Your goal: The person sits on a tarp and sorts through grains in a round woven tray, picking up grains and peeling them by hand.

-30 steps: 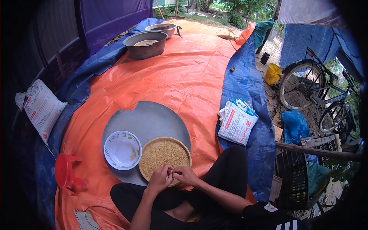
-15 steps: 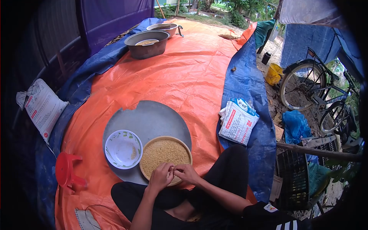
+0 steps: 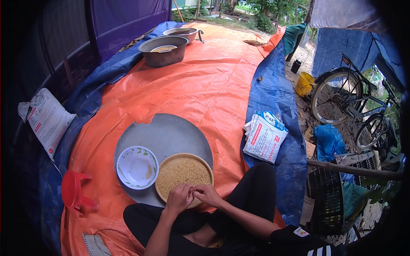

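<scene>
Golden-brown loose grain (image 3: pixel 183 170): Location and Hand Position

Grain lies in a round, shallow, tan-rimmed tray (image 3: pixel 212 176) on a grey, circular sheet (image 3: pixel 171 132). A white, round bowl with green leaf trim (image 3: pixel 130 168) stands just left of the tray. Left hand (image 3: pixel 178 198) and right hand (image 3: pixel 208 195) meet over the tray's near edge. Fingers curl inward; exact closure and any held item cannot be determined.

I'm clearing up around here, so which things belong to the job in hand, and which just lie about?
Seemingly in the job:
- both hands
- grains in round tray
- probably white bowl

Apparently lying about:
- red stool
- white sacks
- yellow bucket
</scene>
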Demonstrator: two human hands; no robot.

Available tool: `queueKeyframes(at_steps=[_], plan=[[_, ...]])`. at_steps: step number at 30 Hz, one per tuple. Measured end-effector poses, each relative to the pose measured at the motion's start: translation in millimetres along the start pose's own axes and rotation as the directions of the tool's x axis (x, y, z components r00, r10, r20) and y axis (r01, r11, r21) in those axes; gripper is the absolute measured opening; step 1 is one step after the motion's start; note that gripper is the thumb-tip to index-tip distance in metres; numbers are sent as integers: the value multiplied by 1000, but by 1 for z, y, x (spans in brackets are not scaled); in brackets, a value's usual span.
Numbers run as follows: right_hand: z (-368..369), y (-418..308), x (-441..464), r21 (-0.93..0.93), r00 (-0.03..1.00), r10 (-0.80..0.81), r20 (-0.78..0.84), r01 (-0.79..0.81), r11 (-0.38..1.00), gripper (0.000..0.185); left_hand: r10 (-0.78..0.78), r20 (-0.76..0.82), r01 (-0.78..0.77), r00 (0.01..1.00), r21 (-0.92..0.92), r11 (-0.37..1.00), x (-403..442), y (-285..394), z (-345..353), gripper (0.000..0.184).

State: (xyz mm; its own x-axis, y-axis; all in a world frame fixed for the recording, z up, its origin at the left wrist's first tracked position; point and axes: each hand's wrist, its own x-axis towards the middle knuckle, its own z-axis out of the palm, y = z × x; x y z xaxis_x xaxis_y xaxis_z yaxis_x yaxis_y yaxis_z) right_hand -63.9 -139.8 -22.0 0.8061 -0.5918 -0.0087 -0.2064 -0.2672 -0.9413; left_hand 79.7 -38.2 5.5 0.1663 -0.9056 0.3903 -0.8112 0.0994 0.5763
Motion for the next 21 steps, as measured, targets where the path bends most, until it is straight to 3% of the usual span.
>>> queueKeyframes(at_steps=[7,10,13,19,21], plan=[[1,5,1,129,990,118,73,-127,984,25,46,17,-47,999,48,998,-1,-3,2,25],[0,1,2,137,995,94,12,-95,986,24,16,31,-15,999,-3,1000,0,0,-1,25],[2,8,3,94,997,73,-35,-69,993,27,-51,20,53,998,-60,997,4,6,-12,21],[0,6,2,53,995,95,29,-96,994,21,-240,109,244,965,-27,969,1,0,-29,19],[1,8,2,69,994,101,30,-103,992,20,-293,209,299,933,-1,954,1,1,-38,19]])
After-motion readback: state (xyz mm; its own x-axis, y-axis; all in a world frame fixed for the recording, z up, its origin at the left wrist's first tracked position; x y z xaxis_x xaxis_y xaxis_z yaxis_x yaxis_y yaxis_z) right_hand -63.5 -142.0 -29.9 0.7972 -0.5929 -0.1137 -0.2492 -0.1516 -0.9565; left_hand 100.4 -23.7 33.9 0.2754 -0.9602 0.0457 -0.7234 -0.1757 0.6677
